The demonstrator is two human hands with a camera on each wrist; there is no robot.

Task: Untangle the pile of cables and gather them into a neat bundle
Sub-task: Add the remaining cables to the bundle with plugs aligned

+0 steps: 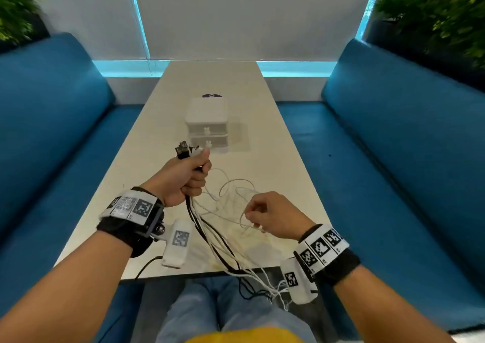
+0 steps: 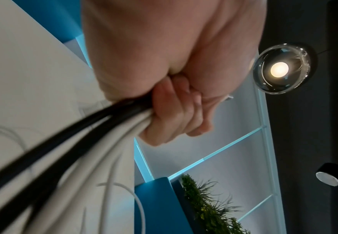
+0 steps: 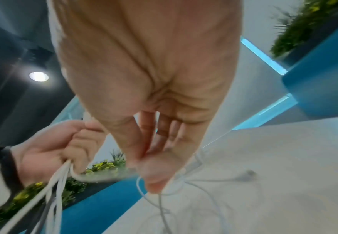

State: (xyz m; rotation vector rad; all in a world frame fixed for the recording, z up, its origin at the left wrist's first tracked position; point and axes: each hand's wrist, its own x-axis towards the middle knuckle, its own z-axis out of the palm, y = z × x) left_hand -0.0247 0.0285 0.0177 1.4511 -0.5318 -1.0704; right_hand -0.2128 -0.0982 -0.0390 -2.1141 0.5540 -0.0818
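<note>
While the left hand (image 1: 186,178) is gripping the gathered cables (image 1: 210,233) above the table (image 1: 273,143), the right hand (image 1: 273,215) is pinching one thin white strand, seemingly teasing it free to join the bundle next.

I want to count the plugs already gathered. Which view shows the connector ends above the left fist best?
The head view: the connector ends stick up out of the left hand, black and white ones, unobstructed. The left wrist view shows only cables leaving the fist, no plugs. The right wrist view shows just a blurred white tip.
</note>
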